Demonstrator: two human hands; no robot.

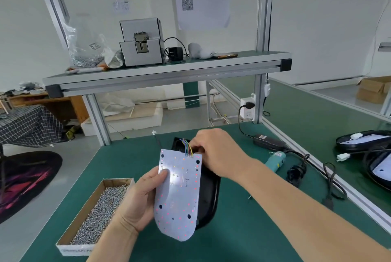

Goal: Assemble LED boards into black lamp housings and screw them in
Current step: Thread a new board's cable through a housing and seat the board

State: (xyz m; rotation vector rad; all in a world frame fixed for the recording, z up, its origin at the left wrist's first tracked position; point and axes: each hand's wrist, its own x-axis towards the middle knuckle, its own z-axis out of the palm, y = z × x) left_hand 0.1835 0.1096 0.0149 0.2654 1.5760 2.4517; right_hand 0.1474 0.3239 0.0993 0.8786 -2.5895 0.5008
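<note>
A white LED board (179, 202) dotted with small pink LEDs is held tilted above a black lamp housing (209, 194) that lies on the green bench mat. My left hand (137, 200) grips the board's left edge, thumb on its face. Coloured wires (187, 148) run from the board's top edge down into the housing. My right hand (215, 153) reaches over the board's top right corner with fingers curled at those wires; the fingertips are hidden. A cardboard box of screws (99, 213) sits left of the board.
A teal electric screwdriver (275, 161) with a black cable and power adapter (268, 142) lies to the right. More black housings with white boards (368, 142) rest at the far right. An upper shelf carries a screw feeder machine (141, 42) and a screw bag.
</note>
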